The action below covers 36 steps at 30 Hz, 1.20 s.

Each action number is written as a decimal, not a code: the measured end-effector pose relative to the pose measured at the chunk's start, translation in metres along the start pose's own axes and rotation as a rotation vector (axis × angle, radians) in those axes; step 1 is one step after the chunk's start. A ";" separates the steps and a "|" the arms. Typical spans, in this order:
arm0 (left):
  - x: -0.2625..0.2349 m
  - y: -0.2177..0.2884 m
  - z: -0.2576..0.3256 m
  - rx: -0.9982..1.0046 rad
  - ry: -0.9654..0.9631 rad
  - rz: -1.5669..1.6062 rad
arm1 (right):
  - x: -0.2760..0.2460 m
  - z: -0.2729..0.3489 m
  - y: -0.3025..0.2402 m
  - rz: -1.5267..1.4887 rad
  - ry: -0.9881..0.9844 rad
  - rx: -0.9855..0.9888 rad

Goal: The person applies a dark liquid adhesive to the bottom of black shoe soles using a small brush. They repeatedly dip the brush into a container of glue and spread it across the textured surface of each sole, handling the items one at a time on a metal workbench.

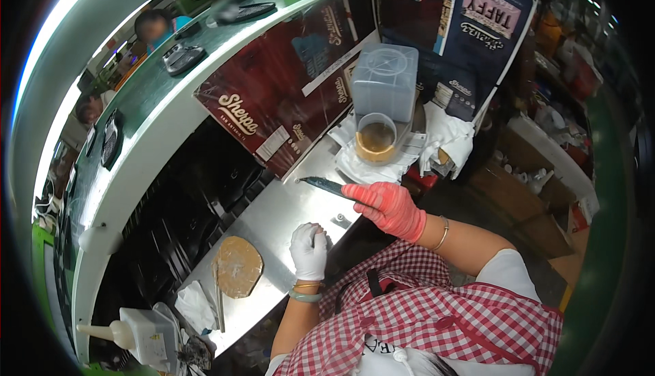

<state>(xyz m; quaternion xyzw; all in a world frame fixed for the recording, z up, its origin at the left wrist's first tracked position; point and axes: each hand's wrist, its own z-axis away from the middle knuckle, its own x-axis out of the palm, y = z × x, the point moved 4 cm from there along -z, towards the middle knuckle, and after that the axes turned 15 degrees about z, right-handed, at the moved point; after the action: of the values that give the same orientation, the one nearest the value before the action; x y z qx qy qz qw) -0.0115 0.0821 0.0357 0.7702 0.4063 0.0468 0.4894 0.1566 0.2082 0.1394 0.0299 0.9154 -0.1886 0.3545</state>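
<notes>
My right hand [392, 211], in a pinkish-red glove, grips a long, thin dark piece [326, 186] above the metal bench [263, 229]. The piece points left and slightly up, narrowing toward its far end. It could be a shoe sole seen edge-on, but its kind is unclear. Lower and further left, my left hand [309, 250] wears a white glove and has its fingers curled; anything inside them is hidden. Left of it, a round brown disc [238, 267] lies on the bench beside a thin stick [218, 294]. A clear cup [376, 137] with brownish contents stands beyond my right hand.
A translucent plastic container [385, 79] stands behind the cup, among crumpled white paper [447, 137]. Printed cardboard panels [273, 83] screen the back. Dark shoe parts [183, 58] sit on the green belt [147, 83] at left. A white spouted bottle [149, 335] stands at lower left.
</notes>
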 end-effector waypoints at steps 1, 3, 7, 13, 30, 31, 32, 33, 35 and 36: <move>0.001 0.001 -0.001 -0.005 -0.008 -0.004 | -0.013 -0.002 0.006 -0.014 0.054 0.016; 0.000 0.003 0.001 0.017 0.001 -0.009 | -0.037 -0.010 0.015 -0.111 0.050 0.168; 0.002 0.000 0.003 0.017 0.009 -0.008 | -0.068 -0.017 0.043 -0.433 0.228 0.475; 0.003 -0.006 0.006 0.002 0.017 0.021 | -0.069 -0.006 0.077 -0.760 0.403 0.850; 0.002 -0.065 0.028 -0.367 -0.069 0.061 | 0.127 0.014 -0.065 -1.448 -0.106 0.978; 0.000 -0.068 0.030 -0.373 -0.055 0.071 | 0.132 0.018 -0.074 -1.434 -0.115 0.953; 0.002 -0.070 0.029 -0.353 -0.048 0.082 | 0.134 0.021 -0.077 -1.413 -0.115 0.929; 0.003 -0.071 0.027 -0.335 -0.042 0.088 | 0.136 0.023 -0.076 -1.419 -0.099 0.938; 0.006 -0.076 0.031 -0.332 -0.031 0.136 | 0.139 0.029 -0.073 -1.431 -0.081 0.960; 0.007 -0.080 0.031 -0.342 -0.020 0.178 | 0.140 0.033 -0.070 -1.435 -0.090 0.949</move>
<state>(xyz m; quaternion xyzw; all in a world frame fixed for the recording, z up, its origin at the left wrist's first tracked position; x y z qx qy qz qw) -0.0386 0.0803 -0.0462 0.7090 0.3175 0.1506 0.6114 0.0601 0.1198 0.0477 -0.4185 0.5223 -0.7306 0.1352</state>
